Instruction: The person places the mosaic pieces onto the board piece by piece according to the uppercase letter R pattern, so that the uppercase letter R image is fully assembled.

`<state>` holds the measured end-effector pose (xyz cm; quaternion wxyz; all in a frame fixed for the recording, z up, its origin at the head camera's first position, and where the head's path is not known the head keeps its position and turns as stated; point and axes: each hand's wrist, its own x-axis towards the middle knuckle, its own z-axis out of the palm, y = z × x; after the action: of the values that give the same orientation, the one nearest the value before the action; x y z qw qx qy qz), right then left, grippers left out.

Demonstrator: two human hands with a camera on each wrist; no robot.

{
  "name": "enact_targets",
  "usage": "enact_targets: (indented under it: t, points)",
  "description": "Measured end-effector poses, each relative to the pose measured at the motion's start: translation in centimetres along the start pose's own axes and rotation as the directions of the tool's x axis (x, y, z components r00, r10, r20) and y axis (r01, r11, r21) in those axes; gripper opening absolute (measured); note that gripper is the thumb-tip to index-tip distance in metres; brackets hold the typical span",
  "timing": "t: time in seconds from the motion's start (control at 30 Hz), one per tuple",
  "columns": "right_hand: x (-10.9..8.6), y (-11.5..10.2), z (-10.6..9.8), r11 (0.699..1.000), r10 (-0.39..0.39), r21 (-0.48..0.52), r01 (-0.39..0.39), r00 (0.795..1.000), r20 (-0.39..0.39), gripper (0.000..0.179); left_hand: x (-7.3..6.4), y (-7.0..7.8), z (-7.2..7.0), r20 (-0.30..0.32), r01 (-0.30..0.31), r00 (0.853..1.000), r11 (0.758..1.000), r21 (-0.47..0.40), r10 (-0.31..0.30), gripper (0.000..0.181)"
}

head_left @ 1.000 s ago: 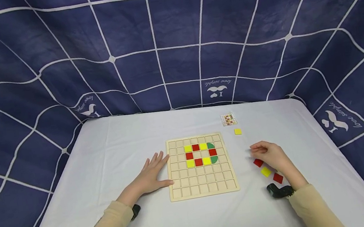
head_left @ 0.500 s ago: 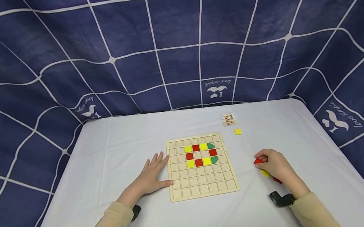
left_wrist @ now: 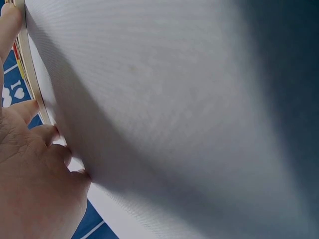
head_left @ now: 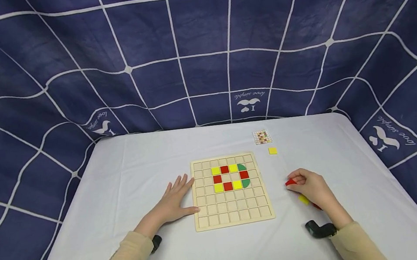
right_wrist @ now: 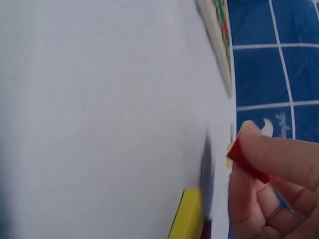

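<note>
A square wooden grid board [head_left: 234,219] lies on the table, with yellow, red and green tiles set as a ring in its upper cells. My left hand [head_left: 174,201] is spread flat at the board's left edge, thumb and fingertips touching it. To the right of the board, my right hand [head_left: 312,184] pinches a red square tile [right_wrist: 248,164] between thumb and fingers, just above the cloth. A yellow tile [head_left: 303,199] lies under that hand, and beside it a red tile [head_left: 317,206] is mostly hidden by the hand.
Beyond the board's upper right corner lie a small card with a printed coloured grid [head_left: 262,136] and a single yellow tile [head_left: 272,151]. White cloth [head_left: 148,155] covers the table. A dark blue curtain [head_left: 198,26] with white lines hangs behind and at both sides.
My right hand came down onto the red tile nearest the board, took it between thumb and fingers, and has moved slightly left with it. The left hand and the board stay put.
</note>
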<state>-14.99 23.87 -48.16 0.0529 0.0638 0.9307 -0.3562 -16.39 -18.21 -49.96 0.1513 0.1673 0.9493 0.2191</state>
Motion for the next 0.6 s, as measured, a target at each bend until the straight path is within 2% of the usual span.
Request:
enact_targets:
  t: [0.13,0.27,0.43,0.6]
  points:
    - [0.0,-1.4,0.7,0.989,-0.002,0.148,0.000,1.000,0.016,0.029,0.0,0.0,0.0,0.002,0.000,1.000,1.000,0.003,0.000,0.101]
    - [-0.2,-3.3,2.1,0.969,-0.006,0.248,-0.008,0.998,0.057,0.027,0.1,0.0,0.0,0.001,-0.004,1.000,1.000,0.005,0.004,0.101]
    - [-0.3,-5.4,4.4,0.957,-0.026,0.290,-0.001,0.996,0.090,0.025,0.1,-0.1,0.0,0.002,-0.008,1.000,1.000,0.006,0.008,0.101]
    - [-0.3,-7.3,6.5,0.946,-0.095,0.319,0.055,0.989,0.113,0.024,0.0,0.0,0.0,0.001,-0.005,1.000,1.000,0.000,0.005,0.101]
